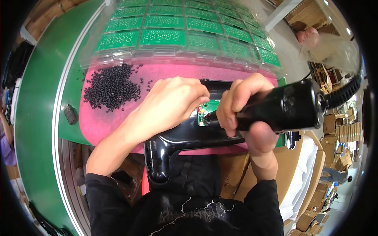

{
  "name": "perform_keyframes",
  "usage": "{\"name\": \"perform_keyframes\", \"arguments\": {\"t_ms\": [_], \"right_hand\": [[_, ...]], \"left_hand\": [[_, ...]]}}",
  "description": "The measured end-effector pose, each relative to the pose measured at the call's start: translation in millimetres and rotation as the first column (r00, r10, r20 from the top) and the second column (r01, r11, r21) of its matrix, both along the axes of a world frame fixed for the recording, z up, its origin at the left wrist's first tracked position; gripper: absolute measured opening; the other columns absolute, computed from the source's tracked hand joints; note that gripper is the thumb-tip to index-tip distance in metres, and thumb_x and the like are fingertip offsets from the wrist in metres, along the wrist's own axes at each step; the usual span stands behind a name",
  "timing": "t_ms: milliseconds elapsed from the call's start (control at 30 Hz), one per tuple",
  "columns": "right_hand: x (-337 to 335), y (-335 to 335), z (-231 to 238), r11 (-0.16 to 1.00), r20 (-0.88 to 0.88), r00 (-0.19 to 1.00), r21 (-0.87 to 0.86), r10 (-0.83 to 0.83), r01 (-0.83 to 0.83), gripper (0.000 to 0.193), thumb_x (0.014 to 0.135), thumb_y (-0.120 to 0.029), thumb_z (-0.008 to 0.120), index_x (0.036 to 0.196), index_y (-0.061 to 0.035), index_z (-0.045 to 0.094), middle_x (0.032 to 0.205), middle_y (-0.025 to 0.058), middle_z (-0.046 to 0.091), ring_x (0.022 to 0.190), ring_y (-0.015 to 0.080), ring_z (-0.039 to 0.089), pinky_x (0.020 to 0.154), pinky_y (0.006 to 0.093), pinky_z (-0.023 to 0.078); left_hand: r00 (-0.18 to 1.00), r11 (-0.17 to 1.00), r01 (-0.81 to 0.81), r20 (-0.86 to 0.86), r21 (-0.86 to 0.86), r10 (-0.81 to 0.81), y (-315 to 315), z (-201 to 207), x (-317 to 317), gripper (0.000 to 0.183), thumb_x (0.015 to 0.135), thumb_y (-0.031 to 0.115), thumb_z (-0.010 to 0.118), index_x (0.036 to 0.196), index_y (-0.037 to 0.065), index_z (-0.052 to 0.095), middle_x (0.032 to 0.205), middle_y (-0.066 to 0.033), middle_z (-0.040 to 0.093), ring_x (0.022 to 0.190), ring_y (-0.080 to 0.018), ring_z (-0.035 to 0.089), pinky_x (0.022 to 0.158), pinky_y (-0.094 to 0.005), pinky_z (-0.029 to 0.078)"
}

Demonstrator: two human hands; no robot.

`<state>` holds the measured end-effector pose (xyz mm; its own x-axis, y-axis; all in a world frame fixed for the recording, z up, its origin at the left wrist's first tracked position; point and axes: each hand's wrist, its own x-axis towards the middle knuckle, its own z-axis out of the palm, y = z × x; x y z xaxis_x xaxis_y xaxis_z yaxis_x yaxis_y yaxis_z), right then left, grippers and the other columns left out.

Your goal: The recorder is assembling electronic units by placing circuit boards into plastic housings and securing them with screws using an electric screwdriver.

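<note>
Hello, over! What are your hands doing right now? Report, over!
Left hand presses down on glossy black housing. Right hand grips black power screwdriver, tip at small green circuit board. Black screw pile sits apart, nothing blocking.

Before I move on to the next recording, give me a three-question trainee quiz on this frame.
1. True or false: the right hand grips a black powered screwdriver.
2. What does the left hand press on? A) the glossy black housing B) the pile of small black parts C) the clear tray of green circuit boards
3. Fill in: the housing lies on a ____ mat.

Key: 1 true; 2 A; 3 pink.
</note>
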<state>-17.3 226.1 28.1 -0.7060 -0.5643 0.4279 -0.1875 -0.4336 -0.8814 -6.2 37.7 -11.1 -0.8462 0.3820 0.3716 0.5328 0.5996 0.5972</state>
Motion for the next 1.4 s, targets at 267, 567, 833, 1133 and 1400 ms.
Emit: {"name": "perform_keyframes", "arguments": {"t_ms": [267,567,833,1133,1400], "right_hand": [[5.9,-0.1,4.3,0.999,0.089,0.996,-0.016,-0.03,0.032,0.027,0.072,-0.003,0.067,0.094,0.0039,0.053,0.073,0.0045,0.056,0.065,0.0105,0.055,0.06,0.0246,0.046],[16.1,12.7,23.3,0.966,-0.037,0.973,-0.131,-0.23,0.223,0.047,0.089,-0.048,0.063,0.098,-0.0051,0.047,0.07,0.0032,0.051,0.05,0.0121,0.049,0.05,0.0283,0.042],[4.7,32.7,32.2,0.956,-0.177,0.973,-0.275,-0.15,0.097,0.045,0.089,-0.047,0.061,0.1,-0.0066,0.046,0.075,0.0021,0.053,0.053,0.0095,0.05,0.053,0.026,0.043],[11.8,50.2,29.5,0.907,-0.066,0.918,-0.199,-0.391,0.371,0.043,0.091,-0.043,0.057,0.1,-0.0016,0.049,0.07,0.0048,0.051,0.05,0.0125,0.047,0.051,0.0285,0.041],[-3.5,65.6,4.2,0.867,-0.059,0.865,-0.047,-0.499,0.497,0.039,0.09,-0.039,0.057,0.099,-0.0019,0.05,0.068,0.0071,0.053,0.049,0.0129,0.048,0.053,0.029,0.044]], "left_hand": [[0.996,0.997,0.067,0.067,-0.047,-0.064,0.5,1.4,2.0,0.016,0.083,0.019,0.07,0.087,0.004,0.067,0.085,-0.012,0.068,0.083,-0.0354,0.066,0.067,-0.0458,0.052],[0.971,0.968,0.225,0.105,-0.11,-0.214,0.0,-4.7,-1.0,0.019,0.076,0.013,0.075,0.088,0.001,0.066,0.086,-0.0115,0.067,0.085,-0.0338,0.065,0.072,-0.0431,0.052],[0.948,0.93,0.287,0.071,0.228,-0.31,5.6,-2.9,-3.0,0.02,0.076,0.008,0.077,0.087,-0.002,0.063,0.081,-0.0115,0.065,0.073,-0.0301,0.063,0.064,-0.0391,0.05],[0.981,0.957,0.19,0.001,0.218,-0.195,5.3,0.5,-4.5,0.097,0.047,0.05,0.088,0.126,0.006,0.052,0.11,-0.0046,0.06,0.103,-0.0212,0.054,0.088,-0.0353,0.044],[0.992,0.935,0.077,-0.117,0.346,-0.039,-3.6,-5.5,-6.5,0.03,0.091,0.025,0.053,0.104,0.004,0.036,0.107,-0.0128,0.042,0.097,-0.0241,0.041,0.094,-0.0333,0.034]]}}
